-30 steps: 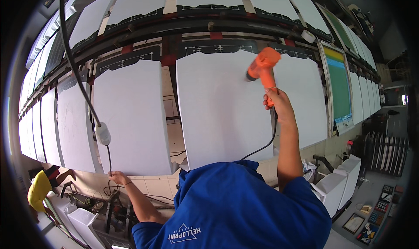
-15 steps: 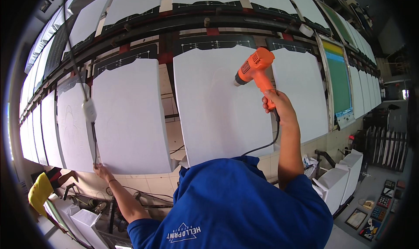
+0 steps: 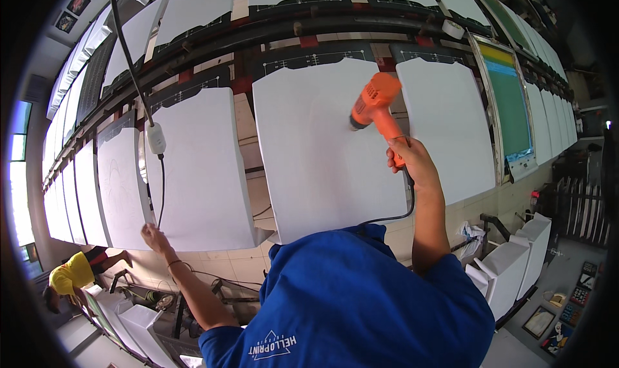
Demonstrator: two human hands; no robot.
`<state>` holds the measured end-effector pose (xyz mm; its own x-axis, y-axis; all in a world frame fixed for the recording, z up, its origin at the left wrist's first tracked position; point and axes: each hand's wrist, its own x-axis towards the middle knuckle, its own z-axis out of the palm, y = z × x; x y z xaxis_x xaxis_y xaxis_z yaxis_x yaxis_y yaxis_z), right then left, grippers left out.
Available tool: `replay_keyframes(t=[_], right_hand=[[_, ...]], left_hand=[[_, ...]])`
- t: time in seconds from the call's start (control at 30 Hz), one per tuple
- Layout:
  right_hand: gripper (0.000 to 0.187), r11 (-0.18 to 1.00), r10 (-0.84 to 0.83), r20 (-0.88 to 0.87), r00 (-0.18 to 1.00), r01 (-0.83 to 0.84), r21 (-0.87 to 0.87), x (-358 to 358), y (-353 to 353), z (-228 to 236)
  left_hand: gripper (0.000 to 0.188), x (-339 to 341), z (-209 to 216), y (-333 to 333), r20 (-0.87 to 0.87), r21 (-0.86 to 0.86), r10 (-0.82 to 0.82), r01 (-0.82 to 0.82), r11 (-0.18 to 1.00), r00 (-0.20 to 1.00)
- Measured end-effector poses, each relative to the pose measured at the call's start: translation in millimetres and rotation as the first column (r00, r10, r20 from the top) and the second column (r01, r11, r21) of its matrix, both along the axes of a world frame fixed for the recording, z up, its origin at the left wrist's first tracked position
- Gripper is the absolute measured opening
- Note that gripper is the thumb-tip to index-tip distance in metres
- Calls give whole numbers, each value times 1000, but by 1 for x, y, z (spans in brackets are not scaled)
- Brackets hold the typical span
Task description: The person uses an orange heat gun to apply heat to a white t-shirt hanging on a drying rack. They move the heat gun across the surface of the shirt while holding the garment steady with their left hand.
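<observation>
My right hand (image 3: 414, 156) is wrapped round the handle of an orange heat gun (image 3: 379, 96). Its dark nozzle points down and left over the right part of a white fabric-covered board (image 3: 309, 149). At the left, my left hand (image 3: 155, 238) is closed on a thin black power cord (image 3: 162, 190) by the front edge of the neighbouring white board (image 3: 200, 174). That cord hangs from a white plug connector (image 3: 156, 138), joined to a cable from above. The fingertips of my left hand are too small to make out clearly.
White-covered boards stand in two long rows along a dark metal rail (image 3: 258, 36). A framed screen (image 3: 509, 110) with green mesh stands at the right. A roll of tape (image 3: 453, 29) sits on the rail. A person in yellow (image 3: 72, 272) bends at the lower left.
The whole view has shifted slightly, bringing the person in yellow more into sight. The hanging cord now bows more to the right. The heat gun stays over the same board.
</observation>
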<state>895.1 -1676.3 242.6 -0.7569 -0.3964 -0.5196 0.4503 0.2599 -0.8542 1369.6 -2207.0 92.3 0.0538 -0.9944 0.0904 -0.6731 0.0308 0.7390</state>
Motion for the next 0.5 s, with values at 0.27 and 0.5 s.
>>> replay_keyframes(t=[0.27, 0.5], right_hand=[[30, 1000, 10, -26, 1000, -11, -29, 5, 16, -2], [30, 999, -4, -34, 999, 5, 35, 23, 38, -4]], left_hand=[[25, -135, 268, 175, -416, -684, -867, 535, 496, 274], [34, -174, 326, 276, -305, -846, -882, 527, 77, -360]])
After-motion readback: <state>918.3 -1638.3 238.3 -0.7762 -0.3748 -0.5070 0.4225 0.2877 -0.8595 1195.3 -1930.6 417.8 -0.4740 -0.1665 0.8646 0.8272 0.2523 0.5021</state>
